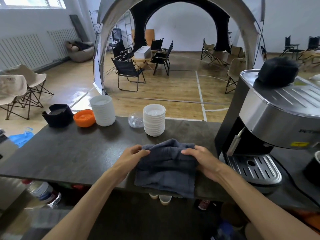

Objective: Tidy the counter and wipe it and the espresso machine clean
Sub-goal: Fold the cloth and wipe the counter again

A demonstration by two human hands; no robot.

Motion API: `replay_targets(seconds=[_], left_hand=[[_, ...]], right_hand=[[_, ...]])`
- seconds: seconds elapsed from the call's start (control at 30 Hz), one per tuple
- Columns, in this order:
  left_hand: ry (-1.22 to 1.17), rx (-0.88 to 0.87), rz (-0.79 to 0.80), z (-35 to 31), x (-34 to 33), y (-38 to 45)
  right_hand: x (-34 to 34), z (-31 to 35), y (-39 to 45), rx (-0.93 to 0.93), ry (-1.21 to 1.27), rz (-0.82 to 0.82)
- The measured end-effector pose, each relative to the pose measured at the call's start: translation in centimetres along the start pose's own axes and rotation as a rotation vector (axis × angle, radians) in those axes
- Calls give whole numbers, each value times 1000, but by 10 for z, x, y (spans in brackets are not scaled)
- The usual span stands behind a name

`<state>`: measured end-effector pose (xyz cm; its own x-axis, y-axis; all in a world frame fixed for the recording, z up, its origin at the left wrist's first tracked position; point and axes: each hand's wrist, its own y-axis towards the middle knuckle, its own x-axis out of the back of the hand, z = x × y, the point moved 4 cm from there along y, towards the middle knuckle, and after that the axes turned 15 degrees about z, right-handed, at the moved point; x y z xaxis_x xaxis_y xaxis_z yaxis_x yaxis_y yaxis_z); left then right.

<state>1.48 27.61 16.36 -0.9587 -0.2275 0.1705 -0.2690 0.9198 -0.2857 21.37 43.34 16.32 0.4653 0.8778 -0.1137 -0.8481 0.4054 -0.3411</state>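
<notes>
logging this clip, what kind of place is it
Probably a pop-up coffee bar in an indoor hall: an espresso machine and stacked white lids on the counter, a dome tent with folding chairs beyond.

Dark counter (69, 153). Far edge, left to right: black holder (58, 116), orange lid (84, 118), white lid stack (103, 110), clear lid (136, 119), second white stack (154, 120). Near edge: grey towel (166, 172). Right end: espresso machine (270, 129).
</notes>
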Motion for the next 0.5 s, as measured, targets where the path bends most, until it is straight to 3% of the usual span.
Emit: replay_targets(seconds=[0.17,0.33,0.43,0.5], left_hand=[[174,65,-189,2,8,17],[517,-12,-66,-5,4,22],[724,-56,83,-10,-3,26],[829,-93,86,-11,-5,30]], right_hand=[[-1,10,12,-23,-172,-91],[4,14,11,18,-654,-254],[-7,14,14,40,-1036,-84],[-14,11,21,20,-1178,40]])
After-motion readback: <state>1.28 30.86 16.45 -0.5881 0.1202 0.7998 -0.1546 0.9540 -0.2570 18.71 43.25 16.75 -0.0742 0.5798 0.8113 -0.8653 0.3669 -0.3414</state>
